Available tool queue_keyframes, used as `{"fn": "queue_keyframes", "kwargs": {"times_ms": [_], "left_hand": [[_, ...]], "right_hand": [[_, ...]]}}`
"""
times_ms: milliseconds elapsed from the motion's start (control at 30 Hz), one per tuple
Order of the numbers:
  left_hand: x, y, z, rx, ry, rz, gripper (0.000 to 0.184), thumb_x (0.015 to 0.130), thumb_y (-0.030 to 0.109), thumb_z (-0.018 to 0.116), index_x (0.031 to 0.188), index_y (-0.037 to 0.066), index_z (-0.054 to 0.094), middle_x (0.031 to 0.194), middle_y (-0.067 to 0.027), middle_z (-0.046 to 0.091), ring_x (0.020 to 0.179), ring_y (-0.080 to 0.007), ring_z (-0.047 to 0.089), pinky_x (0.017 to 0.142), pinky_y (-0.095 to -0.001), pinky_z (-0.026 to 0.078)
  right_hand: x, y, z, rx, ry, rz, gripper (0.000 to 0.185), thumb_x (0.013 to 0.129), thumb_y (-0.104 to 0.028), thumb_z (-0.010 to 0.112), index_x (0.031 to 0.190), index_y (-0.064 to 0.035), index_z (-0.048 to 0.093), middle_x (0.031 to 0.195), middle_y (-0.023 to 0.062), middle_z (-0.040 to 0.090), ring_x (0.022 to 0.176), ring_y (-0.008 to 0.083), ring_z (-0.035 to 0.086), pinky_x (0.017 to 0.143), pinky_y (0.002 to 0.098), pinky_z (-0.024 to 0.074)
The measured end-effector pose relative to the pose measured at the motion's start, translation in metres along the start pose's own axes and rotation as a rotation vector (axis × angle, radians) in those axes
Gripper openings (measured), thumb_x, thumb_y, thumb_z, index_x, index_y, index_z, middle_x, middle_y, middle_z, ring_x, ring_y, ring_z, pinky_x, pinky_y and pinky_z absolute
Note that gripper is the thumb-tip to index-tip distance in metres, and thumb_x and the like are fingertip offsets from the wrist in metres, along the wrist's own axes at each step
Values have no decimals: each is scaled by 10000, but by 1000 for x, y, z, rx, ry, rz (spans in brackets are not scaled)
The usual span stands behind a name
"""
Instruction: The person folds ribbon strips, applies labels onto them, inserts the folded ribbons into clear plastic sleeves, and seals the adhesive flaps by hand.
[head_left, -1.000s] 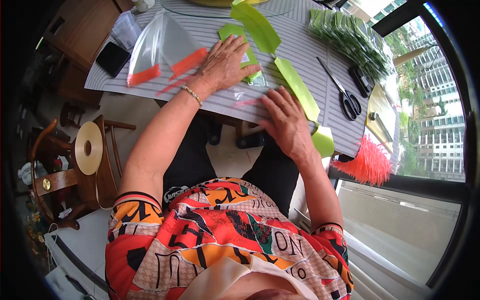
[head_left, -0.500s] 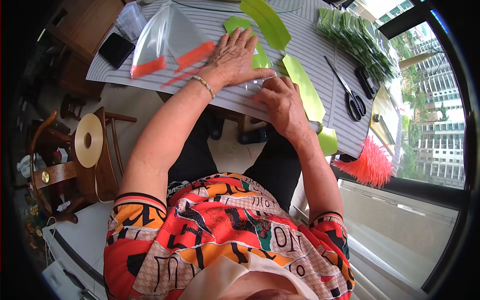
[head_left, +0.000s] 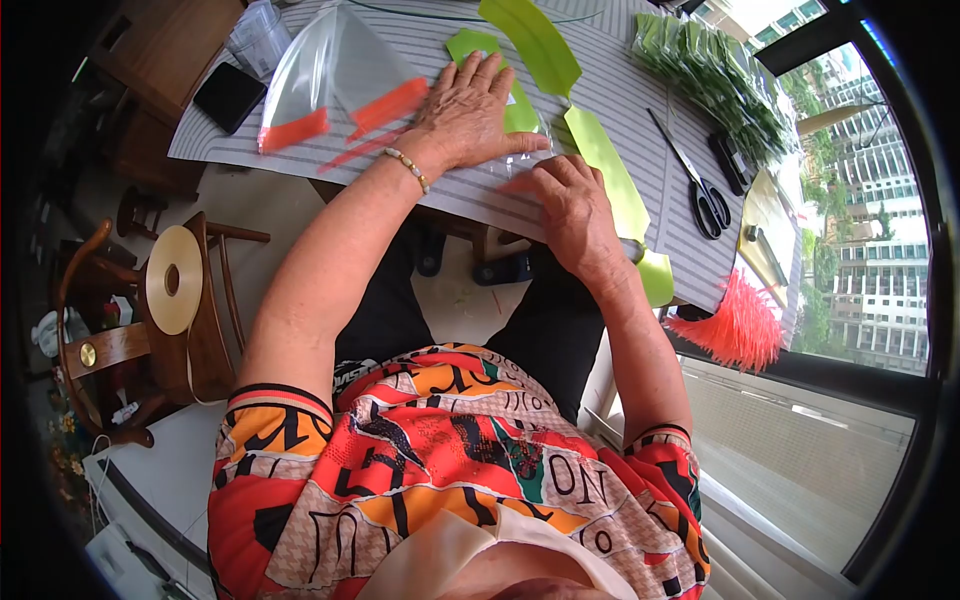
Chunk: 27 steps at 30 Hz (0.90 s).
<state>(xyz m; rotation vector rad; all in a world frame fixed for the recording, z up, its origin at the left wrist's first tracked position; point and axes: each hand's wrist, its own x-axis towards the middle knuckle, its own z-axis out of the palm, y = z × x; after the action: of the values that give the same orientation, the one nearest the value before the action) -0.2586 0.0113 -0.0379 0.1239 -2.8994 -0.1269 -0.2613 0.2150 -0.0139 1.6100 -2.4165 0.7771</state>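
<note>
My left hand (head_left: pixel 470 115) lies flat with its fingers stretched out, pressing on a bright green leaf-shaped piece (head_left: pixel 519 115). Glinting clear plastic (head_left: pixel 512 163) shows just under its thumb. Close beside that thumb is my right hand (head_left: pixel 577 208), its fingers curled in at the plastic's near edge. A blurred reddish patch shows at its fingertips, and what they grip is hidden. To the left are clear cone-shaped plastic sleeves (head_left: pixel 305 75) with red-orange bands. Further green pieces (head_left: pixel 535 50) run down the right side of my hands, one of them (head_left: pixel 610 165) beside my right hand.
Black-handled scissors (head_left: pixel 708 205) and a black object (head_left: pixel 728 163) lie right on the striped table (head_left: pixel 665 190). Behind them is a pile of packed green leaves (head_left: pixel 715 85). Red fringe (head_left: pixel 735 325) hangs over the corner. A phone (head_left: pixel 229 98) and tape roll (head_left: pixel 173 280) are left.
My right hand has shifted slightly, its fingertips still close to the clear plastic. My left hand stays pressed flat in the same place.
</note>
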Motion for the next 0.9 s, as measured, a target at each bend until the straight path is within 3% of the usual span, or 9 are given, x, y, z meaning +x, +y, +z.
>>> {"fn": "queue_keyframes", "kwargs": {"times_ms": [233, 333, 533, 733, 900], "left_hand": [[-1, 0, -1, -26, -3, -4, 1108, 783, 839, 430, 1478, -16, 315, 1567, -214, 235, 1480, -349, 140, 1205, -469, 95], [-1, 0, -1, -25, 6, 1, 1091, 792, 823, 442, 1473, -21, 322, 1563, -215, 245, 1478, -351, 149, 1203, -470, 105], [-1, -1, -1, -17, 21, 10, 1059, 804, 792, 464, 1465, -25, 332, 1559, -212, 258, 1471, -351, 171, 1197, -473, 125], [0, -2, 2, -5, 28, 12, 1066, 798, 800, 458, 1472, -15, 325, 1560, -214, 254, 1472, -353, 170, 1198, -475, 124], [0, 0, -1, 1, 4, 8, 1079, 795, 816, 438, 1479, -10, 316, 1567, -215, 239, 1474, -354, 162, 1200, -475, 115]], "right_hand": [[0, -1, -1, -70, -64, -32, 210, 781, -99, 631, 975, -145, 696, 999, 63, 604, 992, 272, 551, 886, 425, 416], [3, 1, 0, -33, -3, 16, 118, 783, -112, 658, 894, -123, 696, 971, 60, 613, 960, 275, 557, 871, 414, 418], [12, 5, 11, -59, 104, -56, 111, 751, -134, 737, 840, -127, 671, 872, 28, 622, 881, 256, 570, 823, 378, 431], [13, 12, 15, -23, 137, -161, 113, 760, -118, 726, 830, -104, 639, 892, 51, 606, 862, 273, 560, 807, 379, 426], [10, 17, 8, 109, 35, -64, 83, 794, -116, 672, 856, -82, 629, 957, 72, 599, 949, 288, 548, 846, 405, 419]]}}
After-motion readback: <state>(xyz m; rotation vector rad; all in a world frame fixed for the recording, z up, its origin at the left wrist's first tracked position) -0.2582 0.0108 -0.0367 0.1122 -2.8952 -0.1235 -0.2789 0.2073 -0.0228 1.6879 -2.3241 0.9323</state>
